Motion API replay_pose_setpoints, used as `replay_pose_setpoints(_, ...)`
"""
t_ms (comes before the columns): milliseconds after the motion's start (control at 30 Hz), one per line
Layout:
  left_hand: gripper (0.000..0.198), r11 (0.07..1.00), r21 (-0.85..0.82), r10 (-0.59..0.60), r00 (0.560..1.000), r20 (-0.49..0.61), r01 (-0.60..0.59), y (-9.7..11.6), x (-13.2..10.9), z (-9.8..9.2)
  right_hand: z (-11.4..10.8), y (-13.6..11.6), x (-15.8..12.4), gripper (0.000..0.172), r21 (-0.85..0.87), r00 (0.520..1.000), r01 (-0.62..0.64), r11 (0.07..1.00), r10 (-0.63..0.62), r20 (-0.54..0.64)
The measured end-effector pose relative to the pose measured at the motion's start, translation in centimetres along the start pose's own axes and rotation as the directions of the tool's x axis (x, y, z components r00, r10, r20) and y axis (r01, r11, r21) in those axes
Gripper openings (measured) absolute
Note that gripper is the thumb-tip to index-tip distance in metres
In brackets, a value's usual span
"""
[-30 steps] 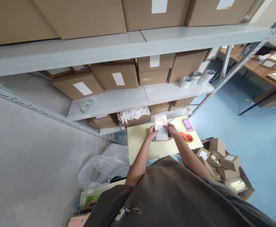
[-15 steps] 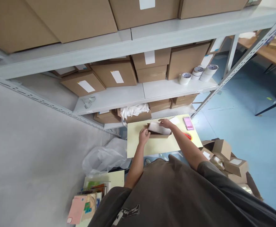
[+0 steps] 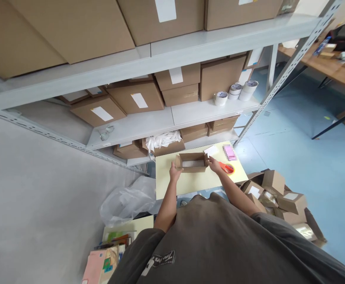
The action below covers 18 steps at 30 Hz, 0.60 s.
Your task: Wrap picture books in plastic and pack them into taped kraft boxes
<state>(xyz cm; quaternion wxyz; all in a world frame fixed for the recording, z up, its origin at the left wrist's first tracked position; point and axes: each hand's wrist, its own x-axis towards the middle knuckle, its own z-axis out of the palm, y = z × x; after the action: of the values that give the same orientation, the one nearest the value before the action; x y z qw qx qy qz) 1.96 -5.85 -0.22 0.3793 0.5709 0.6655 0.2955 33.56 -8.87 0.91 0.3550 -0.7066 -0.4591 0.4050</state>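
A small open cardboard box (image 3: 192, 169) stands on the pale yellow table (image 3: 166, 185), its end flaps up. Flat on the bottom inside it lies a white piece (image 3: 193, 163), perhaps paper or foam. My left hand (image 3: 175, 172) grips the box's left end, thumb up along the flap. At the right end, my right hand (image 3: 213, 164) holds the edge between thumb and fingers. Close to the right wrist is an orange-red tape dispenser or tape roll (image 3: 226, 168). A white sheet (image 3: 211, 150) lies behind the right hand, and a pink blurred item (image 3: 229, 152) is farther right.
Grey metal shelving (image 3: 125, 136) with cardboard boxes and white tape rolls (image 3: 221, 98) rises behind the table. Several packed boxes (image 3: 292, 201) are heaped on the floor at right. Clear plastic bags (image 3: 127, 199) and a stack of books (image 3: 97, 264) are at left.
The white piece, held in my right hand above the box, now lies flat inside it. My right hand has shifted to the box's right end. The view has turned slightly right.
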Motion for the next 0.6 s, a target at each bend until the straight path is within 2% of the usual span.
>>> replay_pose_setpoints(100,0.092,0.998,0.053,-0.044,0.997,0.057,0.041,1.0,-0.2,0.2,1.3,0.6,-1.0,0.056,0.108,0.997,0.055,0.993,-0.060,0.045)
replay_pose_setpoints(267,0.062,0.972,0.195,0.085,0.968,0.237,-0.133,1.8,-1.4,1.3,2.1,0.9,-1.7,0.062,0.127,0.994,0.022,0.992,-0.035,0.106)
replay_pose_setpoints(367,0.048,0.933,0.318,0.082,0.961,0.264,-0.168,1.8,-1.9,1.8,2.0,0.9,-1.8,0.075,0.060,0.977,0.021,0.998,-0.033,0.212)
replay_pose_setpoints(433,0.040,0.902,0.395,0.062,0.957,0.284,-0.176,1.6,-2.0,1.6,2.2,0.8,-1.7,0.081,-0.019,0.955,0.072,0.997,-0.063,0.289)
replay_pose_setpoints(500,0.035,0.882,0.429,0.050,0.945,0.322,-0.193,1.2,-1.7,0.9,2.6,0.7,-1.5,0.079,-0.089,0.935,0.140,0.986,-0.102,0.339)
replay_pose_setpoints(600,0.031,0.901,0.387,0.044,0.929,0.368,-0.196,0.5,-0.9,-0.6,3.5,0.8,-1.0,0.065,-0.150,0.930,0.180,0.972,-0.118,0.348)
